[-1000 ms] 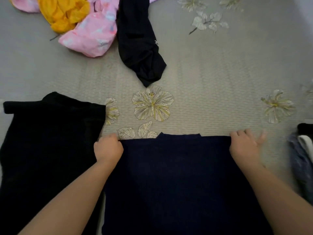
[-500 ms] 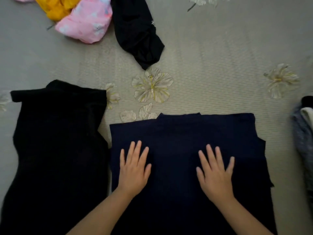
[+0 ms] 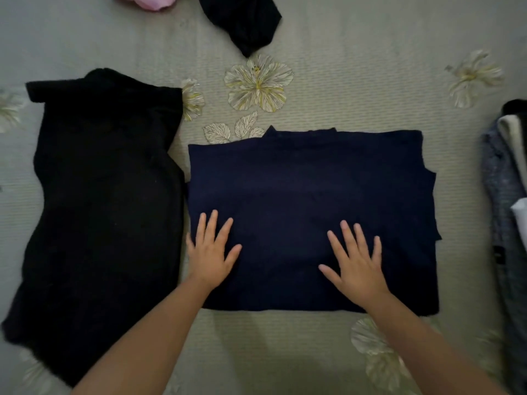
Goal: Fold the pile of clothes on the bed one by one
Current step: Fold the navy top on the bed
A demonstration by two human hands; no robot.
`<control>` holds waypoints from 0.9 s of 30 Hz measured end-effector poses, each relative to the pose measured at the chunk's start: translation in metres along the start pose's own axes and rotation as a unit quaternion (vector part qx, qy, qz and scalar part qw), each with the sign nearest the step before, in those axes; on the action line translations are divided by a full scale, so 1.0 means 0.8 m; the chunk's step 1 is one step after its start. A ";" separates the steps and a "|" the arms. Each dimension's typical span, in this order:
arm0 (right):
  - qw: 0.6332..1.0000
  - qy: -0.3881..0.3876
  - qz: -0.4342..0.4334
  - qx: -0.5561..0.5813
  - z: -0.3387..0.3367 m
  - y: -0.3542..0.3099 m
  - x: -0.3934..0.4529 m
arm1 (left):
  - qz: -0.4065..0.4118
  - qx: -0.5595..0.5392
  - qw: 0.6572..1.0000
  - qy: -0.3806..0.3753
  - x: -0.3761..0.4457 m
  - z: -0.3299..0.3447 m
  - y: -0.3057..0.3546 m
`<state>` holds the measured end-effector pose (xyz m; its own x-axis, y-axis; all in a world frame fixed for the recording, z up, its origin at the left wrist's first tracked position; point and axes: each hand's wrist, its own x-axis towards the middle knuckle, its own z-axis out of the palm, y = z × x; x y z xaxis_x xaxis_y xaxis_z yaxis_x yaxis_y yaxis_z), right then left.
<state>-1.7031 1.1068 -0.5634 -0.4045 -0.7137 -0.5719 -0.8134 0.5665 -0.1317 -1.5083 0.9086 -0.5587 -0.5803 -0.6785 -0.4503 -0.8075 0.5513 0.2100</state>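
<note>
A navy blue garment (image 3: 310,178) lies folded into a rectangle on the bed in front of me. My left hand (image 3: 211,252) lies flat on its near left part with fingers spread. My right hand (image 3: 356,258) presses flat on its near right part, fingers straight. A black garment (image 3: 99,195) lies flat to the left, its edge touching the navy one. At the top edge sit a crumpled black garment (image 3: 248,21) and a bit of pink cloth (image 3: 148,1) from the pile.
The bed has a grey-green sheet (image 3: 356,89) printed with pale flowers. A stack of grey, white and dark clothes (image 3: 507,195) lies at the right edge. Bare sheet shows between the navy garment and the far clothes.
My hands let go of the navy garment's far corners and came back toward me, flattening onto its near part. The view has tilted down, so the pile slid toward the top edge.
</note>
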 end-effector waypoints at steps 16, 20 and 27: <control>0.962 0.225 -0.137 -0.076 0.069 -0.061 -0.078 | -0.196 -0.257 0.945 0.051 -0.079 0.011 -0.029; 0.952 0.233 -0.179 -0.081 0.091 0.002 -0.132 | -0.158 -0.296 0.923 -0.190 -0.137 0.022 -0.024; 0.984 -0.006 -0.069 -0.167 0.066 0.038 -0.178 | 0.239 0.023 0.970 0.044 -0.163 0.017 -0.054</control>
<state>-1.6482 1.2470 -0.5287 -0.2770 -0.7686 -0.5766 -0.9530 0.2964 0.0627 -1.3962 0.9796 -0.5213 -0.8953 -0.3784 -0.2351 -0.4402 0.8327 0.3360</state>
